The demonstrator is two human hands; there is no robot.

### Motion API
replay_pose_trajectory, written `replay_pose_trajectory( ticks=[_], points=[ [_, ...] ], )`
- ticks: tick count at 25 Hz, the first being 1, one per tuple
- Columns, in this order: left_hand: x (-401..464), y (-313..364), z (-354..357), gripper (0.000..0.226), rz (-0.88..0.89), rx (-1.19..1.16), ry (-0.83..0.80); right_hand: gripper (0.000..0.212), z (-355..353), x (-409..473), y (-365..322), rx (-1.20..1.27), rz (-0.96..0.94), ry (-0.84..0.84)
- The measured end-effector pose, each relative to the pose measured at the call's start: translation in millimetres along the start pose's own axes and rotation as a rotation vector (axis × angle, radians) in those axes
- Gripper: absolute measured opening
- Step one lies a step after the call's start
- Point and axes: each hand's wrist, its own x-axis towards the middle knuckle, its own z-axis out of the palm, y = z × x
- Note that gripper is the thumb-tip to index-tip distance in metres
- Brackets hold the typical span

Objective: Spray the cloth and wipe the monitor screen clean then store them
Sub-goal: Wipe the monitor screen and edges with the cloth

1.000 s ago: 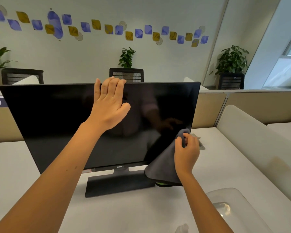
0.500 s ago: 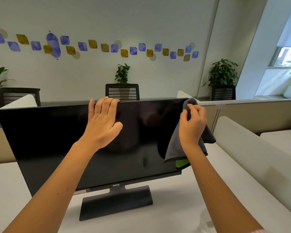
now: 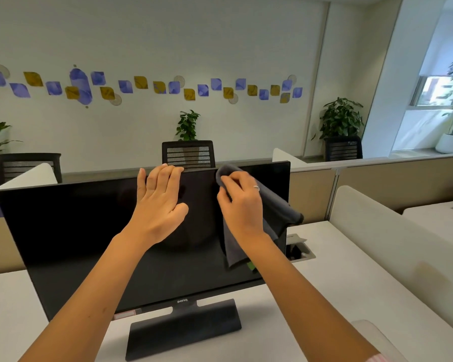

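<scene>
Monitor screen, long axis horizontal, on the desk: left hand, fingers straight, steadies its top edge; right hand pinches the grey cloth at the upper right, unwiped glass lying mostly leftward and below.

Monitor: stands broad across the tabletop, blocking reach to the far side. Stand base: occupies the near centre. Cable hatch: open, just right of the screen. Padded divider: walls the right edge. Bare tabletop lies between hatch and divider.
</scene>
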Motion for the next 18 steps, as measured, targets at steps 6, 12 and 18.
replay_pose_trajectory(
  ticks=[6,12,18],
  points=[
    [0,0,-1,0.068,0.004,-0.019,-0.010,0.019,-15,7,21,0.040,0.136,0.059],
    [1,-1,-2,0.068,0.011,-0.034,-0.005,0.025,-43,20,63,0.007,0.390,0.214],
    [0,-6,-1,0.067,-0.005,-0.022,-0.010,0.027,-41,22,55,0.013,0.485,0.263]
  ],
)
